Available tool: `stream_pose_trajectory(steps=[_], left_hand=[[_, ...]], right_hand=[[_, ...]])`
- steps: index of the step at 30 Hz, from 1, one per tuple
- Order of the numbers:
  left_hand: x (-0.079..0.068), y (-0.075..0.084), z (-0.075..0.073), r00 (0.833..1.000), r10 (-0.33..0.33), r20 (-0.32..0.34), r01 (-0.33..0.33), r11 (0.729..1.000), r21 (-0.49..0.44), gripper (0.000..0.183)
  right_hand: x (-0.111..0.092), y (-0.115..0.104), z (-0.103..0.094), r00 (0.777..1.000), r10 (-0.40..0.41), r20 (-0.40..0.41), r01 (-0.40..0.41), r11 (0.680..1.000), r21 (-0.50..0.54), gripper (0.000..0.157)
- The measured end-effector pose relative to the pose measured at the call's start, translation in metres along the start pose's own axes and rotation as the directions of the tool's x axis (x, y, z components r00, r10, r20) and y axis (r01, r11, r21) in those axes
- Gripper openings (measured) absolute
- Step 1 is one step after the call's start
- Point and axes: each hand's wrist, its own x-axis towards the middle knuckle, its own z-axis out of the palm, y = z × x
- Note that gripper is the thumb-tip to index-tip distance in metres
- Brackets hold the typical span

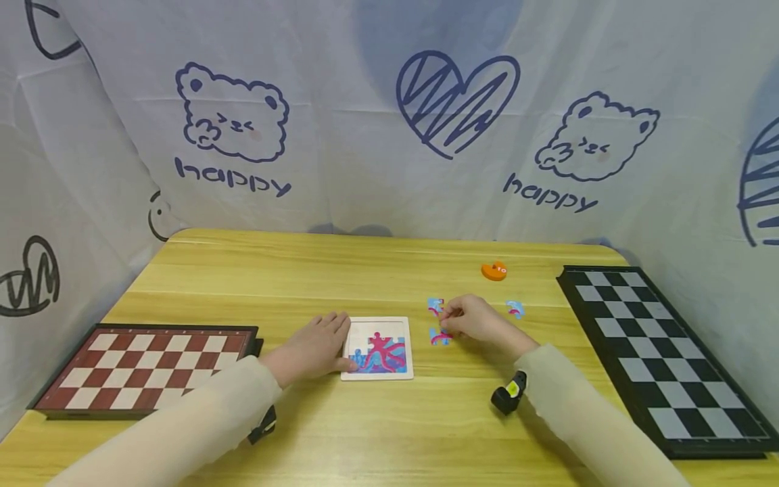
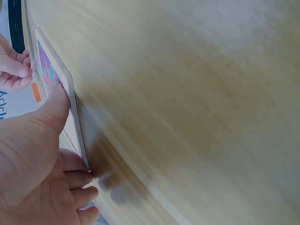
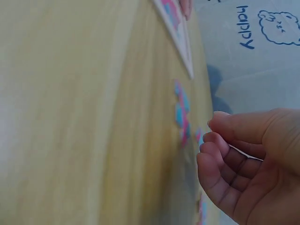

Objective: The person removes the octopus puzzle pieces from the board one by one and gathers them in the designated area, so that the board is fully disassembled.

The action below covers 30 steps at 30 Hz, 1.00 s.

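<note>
A square puzzle board (image 1: 378, 321) with a white frame lies on the table, a pink octopus picture filling its lower part. My left hand (image 1: 318, 345) rests along the board's left side, its thumb over the lower left corner. In the left wrist view the thumb (image 2: 55, 105) lies across the frame. My right hand (image 1: 477, 321) is over two blue-and-pink puzzle pieces, one at the back (image 1: 435, 304) and one nearer (image 1: 439, 337). Its fingers are loosely bent, and the right wrist view shows a gap between thumb and fingertips (image 3: 209, 173) with nothing in it.
Another puzzle piece (image 1: 514, 309) lies right of the right hand. Behind it is a small orange object (image 1: 494, 271) with white lettering. A brown-and-white checkered board (image 1: 152, 365) stands left, a black-and-white one (image 1: 657, 358) right. A patterned curtain (image 1: 365, 169) hangs behind the table.
</note>
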Motion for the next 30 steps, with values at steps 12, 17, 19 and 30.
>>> stream_pose_trajectory(steps=[12, 17, 19, 30], left_hand=[[0.002, 0.003, -0.002, 1.000, -0.026, 0.015, 0.027, 1.000, -0.016, 0.082], [0.003, 0.003, -0.002, 0.999, -0.038, 0.019, 0.038, 0.999, -0.013, 0.082], [0.004, 0.003, -0.002, 0.999, -0.041, 0.018, 0.041, 0.999, -0.013, 0.082], [0.000, 0.004, -0.005, 1.000, -0.029, 0.004, 0.029, 1.000, -0.009, 0.081]], right_hand=[[0.016, -0.036, 0.024, 0.985, -0.168, 0.041, 0.171, 0.981, -0.087, 0.007], [0.022, -0.045, 0.041, 0.984, -0.147, 0.103, 0.150, 0.988, -0.027, 0.010], [0.022, -0.048, 0.046, 0.982, -0.155, 0.112, 0.159, 0.987, -0.025, 0.012], [0.024, -0.056, 0.059, 0.962, -0.205, 0.179, 0.231, 0.964, -0.136, 0.021]])
